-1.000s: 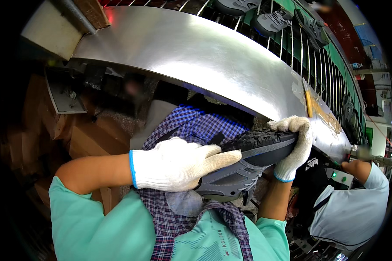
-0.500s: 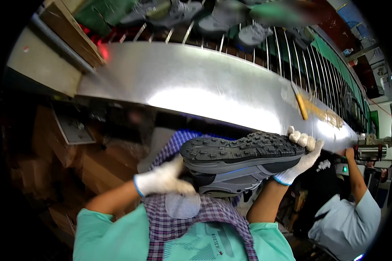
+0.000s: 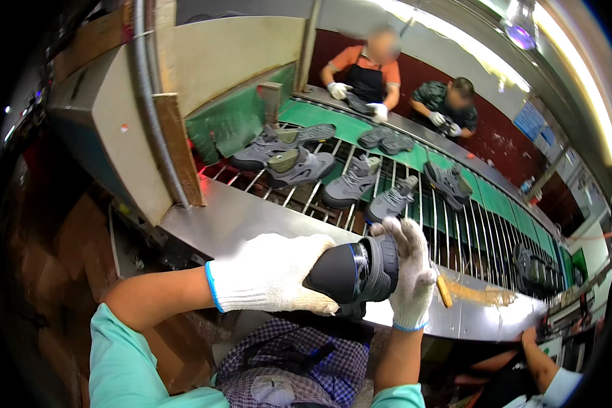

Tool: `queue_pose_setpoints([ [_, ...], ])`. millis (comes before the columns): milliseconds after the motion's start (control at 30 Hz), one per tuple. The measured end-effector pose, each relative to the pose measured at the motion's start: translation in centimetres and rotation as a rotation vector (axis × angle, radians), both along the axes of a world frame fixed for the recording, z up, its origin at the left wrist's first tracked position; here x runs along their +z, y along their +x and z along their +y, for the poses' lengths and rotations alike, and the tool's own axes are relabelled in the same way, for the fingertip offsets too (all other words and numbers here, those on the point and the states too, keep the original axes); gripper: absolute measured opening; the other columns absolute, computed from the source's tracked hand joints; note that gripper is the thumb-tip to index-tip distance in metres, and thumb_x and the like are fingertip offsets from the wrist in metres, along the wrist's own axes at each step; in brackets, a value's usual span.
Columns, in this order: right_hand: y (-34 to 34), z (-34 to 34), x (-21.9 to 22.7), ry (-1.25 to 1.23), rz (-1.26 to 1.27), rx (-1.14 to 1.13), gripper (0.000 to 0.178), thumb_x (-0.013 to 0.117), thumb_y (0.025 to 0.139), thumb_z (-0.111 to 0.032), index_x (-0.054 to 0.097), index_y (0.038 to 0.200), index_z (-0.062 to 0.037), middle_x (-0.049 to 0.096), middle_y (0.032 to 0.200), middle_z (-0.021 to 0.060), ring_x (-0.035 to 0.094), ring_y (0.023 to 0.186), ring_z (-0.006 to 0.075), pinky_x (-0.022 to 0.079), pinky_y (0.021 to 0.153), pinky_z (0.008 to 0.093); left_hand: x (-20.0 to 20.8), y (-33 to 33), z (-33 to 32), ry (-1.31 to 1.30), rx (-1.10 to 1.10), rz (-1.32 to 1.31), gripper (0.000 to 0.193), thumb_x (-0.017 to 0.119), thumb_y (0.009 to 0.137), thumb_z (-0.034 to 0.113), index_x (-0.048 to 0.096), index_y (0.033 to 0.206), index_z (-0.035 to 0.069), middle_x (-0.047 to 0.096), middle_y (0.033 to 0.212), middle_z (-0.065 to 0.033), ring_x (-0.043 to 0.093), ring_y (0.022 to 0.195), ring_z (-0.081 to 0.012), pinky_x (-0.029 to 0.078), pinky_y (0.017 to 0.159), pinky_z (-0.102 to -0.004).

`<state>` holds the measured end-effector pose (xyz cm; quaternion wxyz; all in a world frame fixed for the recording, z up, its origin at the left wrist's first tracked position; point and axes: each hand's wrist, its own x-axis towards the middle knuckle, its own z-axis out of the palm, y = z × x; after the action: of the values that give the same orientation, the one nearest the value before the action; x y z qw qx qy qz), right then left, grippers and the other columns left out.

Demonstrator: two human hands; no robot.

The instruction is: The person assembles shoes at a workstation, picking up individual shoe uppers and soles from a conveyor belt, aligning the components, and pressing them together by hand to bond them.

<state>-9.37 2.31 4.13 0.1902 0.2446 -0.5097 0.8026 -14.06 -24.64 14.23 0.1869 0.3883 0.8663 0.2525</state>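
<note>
A dark grey and black shoe (image 3: 338,270), with a thin blue line across it, is held end-on in front of me. My left hand (image 3: 272,272), in a white knitted glove, is wrapped round its black upper. The ridged sole edge (image 3: 385,266) faces my right hand (image 3: 409,272), also gloved. Those fingers are stretched upward, with the palm beside or against the sole; the exact contact is hidden. Between upper and sole edge shows a pale, shiny strip. Much of the shoe's underside and far end is hidden.
A metal ledge (image 3: 224,211) borders a rod conveyor (image 3: 313,197) carrying several grey shoes (image 3: 302,168). A yellow-handled tool (image 3: 443,291) lies on the ledge to the right. Two gloved co-workers (image 3: 364,81) stand across the line; another person's arm (image 3: 538,360) is at lower right. A panel (image 3: 231,58) stands left.
The view has tilted up toward the conveyor. The shoe has turned from sole-up lengthwise to end-on. My left hand has closed round the upper; my right hand's fingers have straightened from their grip.
</note>
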Motion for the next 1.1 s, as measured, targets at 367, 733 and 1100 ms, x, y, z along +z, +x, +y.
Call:
queue_pose_setpoints([
  [367, -4.4, -2.0, 1.4, -0.272, -0.201, 0.136, 0.043, 0.078, 0.082, -0.023, 0.065, 0.117, -0.0043, 0.065, 0.122, 0.0126, 0.065, 0.118, 0.0286, 0.049, 0.112, 0.0415, 1.8, -3.6, 2.7, -0.142, 0.108, -0.272, 0.094, 0.092, 0.082, 0.051, 0.054, 0.151, 0.000, 0.078, 0.105, -0.0183, 0.079, 0.074, -0.0217, 0.067, 0.063, -0.0334],
  [733, -3.9, -0.7, 2.0, -0.006, -0.165, 0.085, 0.053, 0.074, 0.084, -0.033, 0.065, 0.122, 0.0018, 0.066, 0.126, 0.0141, 0.061, 0.122, 0.0262, 0.044, 0.115, 0.0385, 1.7, -2.7, 4.4, -0.228, 0.039, 0.035, 0.099, 0.086, 0.084, 0.062, 0.052, 0.150, -0.004, 0.077, 0.113, -0.0240, 0.081, 0.079, -0.0300, 0.067, 0.070, -0.0377],
  [1100, -3.3, -0.6, 2.8, 0.012, -0.156, -0.035, 0.048, 0.074, 0.084, -0.031, 0.065, 0.117, 0.0030, 0.065, 0.126, 0.0146, 0.062, 0.124, 0.0269, 0.044, 0.116, 0.0405, 3.0, -3.1, 6.1, -0.299, 0.035, 0.074, 0.094, 0.080, 0.081, 0.074, 0.063, 0.135, -0.001, 0.076, 0.111, -0.0285, 0.077, 0.101, -0.0441, 0.061, 0.091, -0.0475],
])
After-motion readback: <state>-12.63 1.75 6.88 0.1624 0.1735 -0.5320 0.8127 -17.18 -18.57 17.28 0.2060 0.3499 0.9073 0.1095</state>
